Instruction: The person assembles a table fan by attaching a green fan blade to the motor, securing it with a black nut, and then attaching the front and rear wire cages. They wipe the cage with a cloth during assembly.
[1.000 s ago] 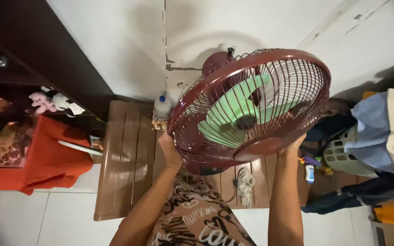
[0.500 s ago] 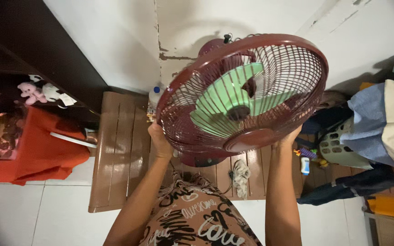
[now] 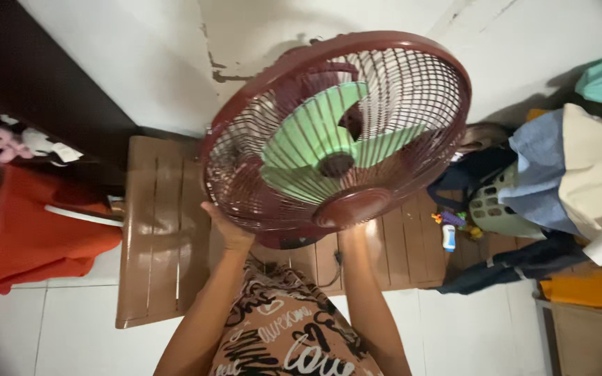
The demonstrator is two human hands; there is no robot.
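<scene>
I hold up a dark red electric fan [image 3: 336,129] with a wire grille and pale green blades [image 3: 318,150], tilted toward me. My left hand [image 3: 226,228] grips the lower left rim of the grille. My right hand [image 3: 357,233] holds the lower rim under the round centre badge and is mostly hidden behind the fan. The fan's base shows just below the grille, over a brown slatted plastic table [image 3: 161,230].
A red cloth [image 3: 36,237] lies at the left by a dark cabinet with small plush toys [image 3: 8,143]. Clothes and a light basket [image 3: 503,209] pile up at the right. White wall behind, white tiled floor [image 3: 71,334] below.
The fan has moved left and closer to me. My right hand has slid left along the lower rim toward the centre badge. The bottle on the table is now hidden behind the fan.
</scene>
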